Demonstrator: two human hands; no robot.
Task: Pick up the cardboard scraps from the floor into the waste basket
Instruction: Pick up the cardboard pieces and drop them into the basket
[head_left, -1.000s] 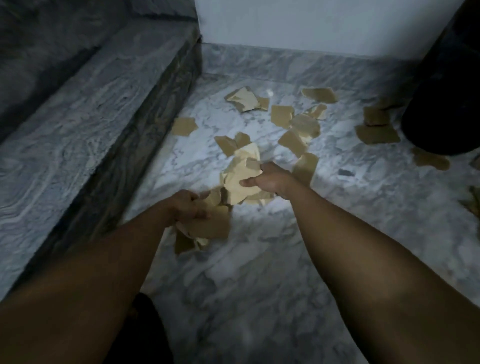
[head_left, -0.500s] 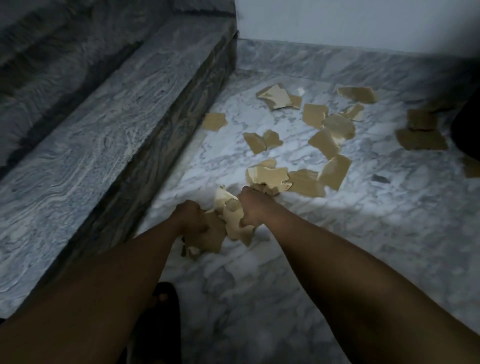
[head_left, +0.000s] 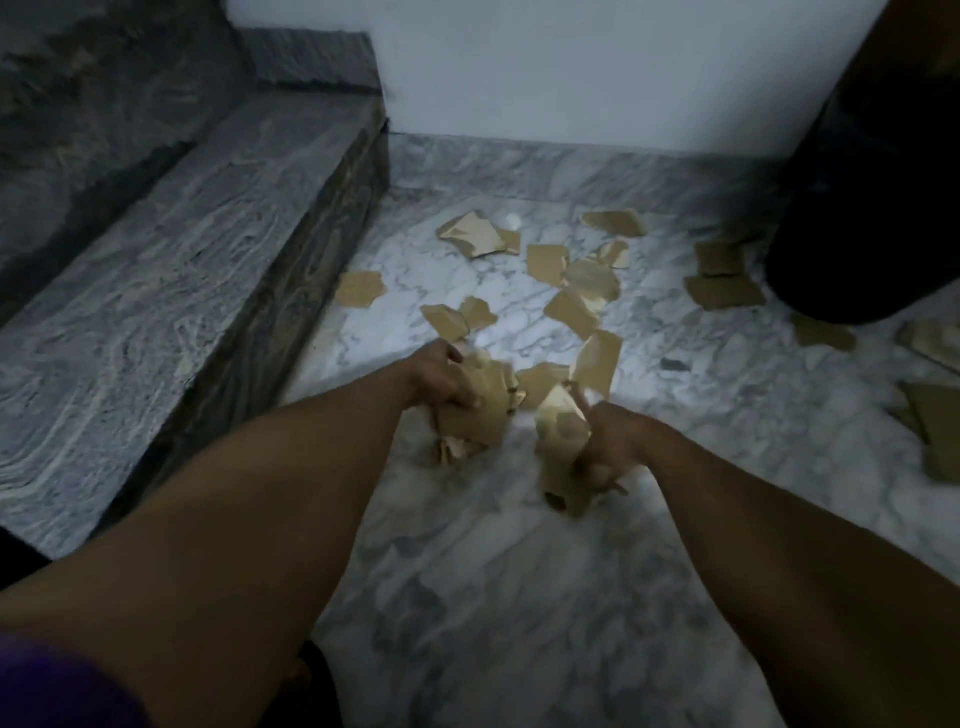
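Several tan cardboard scraps (head_left: 566, 306) lie scattered over the white marble floor (head_left: 493, 597). My left hand (head_left: 439, 379) grips a bunch of scraps (head_left: 480, 410) just above the floor. My right hand (head_left: 610, 447) grips a second bunch of scraps (head_left: 558, 431), a little to the right and nearer to me. The dark waste basket (head_left: 878, 187) stands at the far right against the wall, with scraps (head_left: 724, 283) lying at its foot.
A grey marble step (head_left: 171, 291) runs along the left side, with a higher one behind it. A white wall (head_left: 571, 67) closes the back. More scraps (head_left: 935, 415) lie at the right edge. A dark foot (head_left: 311, 691) shows at the bottom.
Both hands have lifted their bunches of scraps and drawn apart, the right hand moving right. The view has swung right, bringing the waste basket back into sight.
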